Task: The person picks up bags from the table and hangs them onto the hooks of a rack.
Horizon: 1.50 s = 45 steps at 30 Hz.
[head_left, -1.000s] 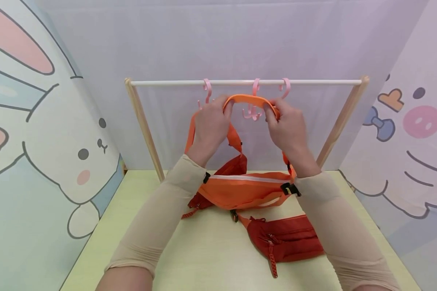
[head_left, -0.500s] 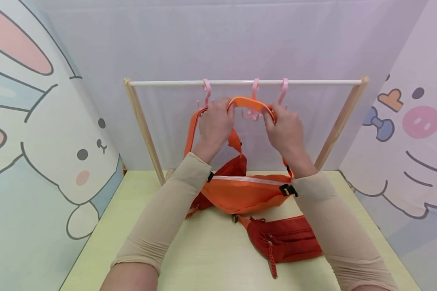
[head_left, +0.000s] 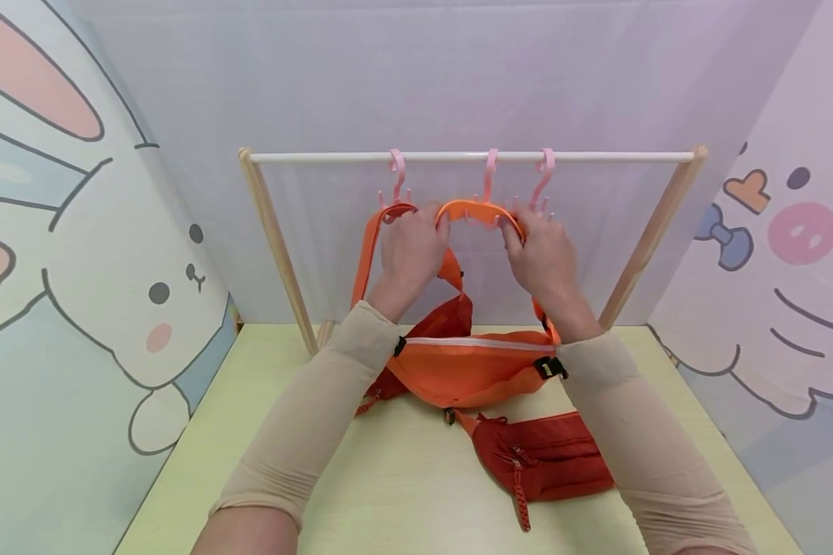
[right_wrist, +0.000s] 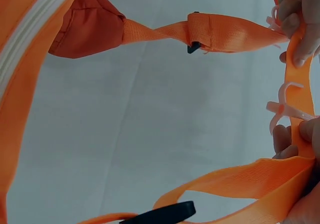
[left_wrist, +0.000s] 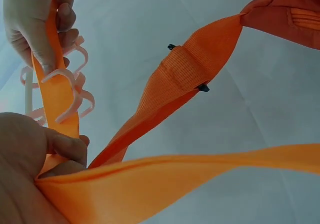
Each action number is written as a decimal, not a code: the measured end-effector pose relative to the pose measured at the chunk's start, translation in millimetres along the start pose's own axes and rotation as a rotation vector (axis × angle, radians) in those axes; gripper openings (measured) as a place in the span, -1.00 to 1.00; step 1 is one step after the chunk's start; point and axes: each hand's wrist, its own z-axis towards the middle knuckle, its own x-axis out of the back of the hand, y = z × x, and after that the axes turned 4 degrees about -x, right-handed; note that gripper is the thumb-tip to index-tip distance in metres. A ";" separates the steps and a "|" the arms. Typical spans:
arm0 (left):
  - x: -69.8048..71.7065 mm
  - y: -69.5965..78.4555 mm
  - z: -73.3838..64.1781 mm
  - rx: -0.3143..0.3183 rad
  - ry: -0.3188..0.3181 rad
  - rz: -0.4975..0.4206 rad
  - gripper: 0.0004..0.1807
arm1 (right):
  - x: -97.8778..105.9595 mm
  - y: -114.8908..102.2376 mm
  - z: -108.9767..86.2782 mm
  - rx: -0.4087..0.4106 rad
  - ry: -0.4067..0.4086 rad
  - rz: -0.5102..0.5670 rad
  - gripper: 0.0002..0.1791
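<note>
My left hand (head_left: 413, 250) and right hand (head_left: 544, 254) each pinch a bright orange strap (head_left: 473, 210), a short span stretched between them. It sits at the prongs of the middle pink hook (head_left: 490, 176); several prongs show in front of it. Below hangs the strap's orange waist bag (head_left: 472, 366), with a white zipper and black buckles. In the left wrist view, the pink prongs (left_wrist: 75, 96) curl around the strap. Behind my left hand, a second orange strap (head_left: 368, 254) loops up at the left pink hook (head_left: 398, 171). A dark red bag (head_left: 454, 314) is partly hidden behind the orange one.
A white rod (head_left: 291, 158) on wooden legs (head_left: 278, 247) carries the hooks, with another pink hook (head_left: 544, 173) at right. Another dark red waist bag (head_left: 544, 455) lies on the pale yellow table (head_left: 382, 493), partly behind my right sleeve. Printed cartoon walls stand at both sides.
Both hands have lowered slightly with the strap, from above the middle hook's prongs down to them. Prongs that showed beneath the strap now show in front of it.
</note>
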 end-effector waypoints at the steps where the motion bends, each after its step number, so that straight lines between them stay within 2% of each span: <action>1: 0.0 -0.3 -1.1 -0.001 -0.001 0.007 -0.70 | -0.9 0.3 0.0 -0.005 -0.008 -0.001 -0.62; 5: -0.7 -2.2 -4.9 0.003 -0.004 0.006 -0.70 | -4.4 1.3 1.0 -0.032 -0.052 0.010 -0.61; 11: -4.6 -5.3 -9.3 0.024 -0.001 -0.051 -0.73 | -13.1 5.1 8.4 -0.063 -0.111 0.019 -0.64; 15: -5.7 -6.4 -12.3 0.058 -0.048 -0.093 -0.72 | -18.2 6.4 12.4 -0.076 -0.144 0.026 -0.67; 24: -15.0 -11.7 -19.0 0.106 -0.169 -0.174 -0.52 | -28.6 11.5 15.4 -0.109 -0.227 0.069 -0.64; 27: -19.8 -15.1 -23.0 0.116 -0.186 -0.205 -0.49 | -33.9 15.9 14.5 -0.111 -0.242 0.080 -0.64; 30: -25.2 -20.2 -28.7 0.120 -0.177 -0.246 -0.48 | -38.9 20.1 12.0 -0.128 -0.265 0.084 -0.64; 35: -33.2 -30.0 -40.6 0.127 -0.177 -0.278 -0.56 | -47.3 26.1 7.6 -0.143 -0.285 0.089 -0.69; 40: -40.3 -38.7 -52.4 0.153 -0.191 -0.313 -0.74 | -54.9 33.5 4.4 -0.126 -0.293 0.083 -0.73; 45: -46.5 -46.7 -61.7 0.175 -0.185 -0.317 -0.84 | -60.1 41.1 0.1 -0.108 -0.289 0.075 -0.68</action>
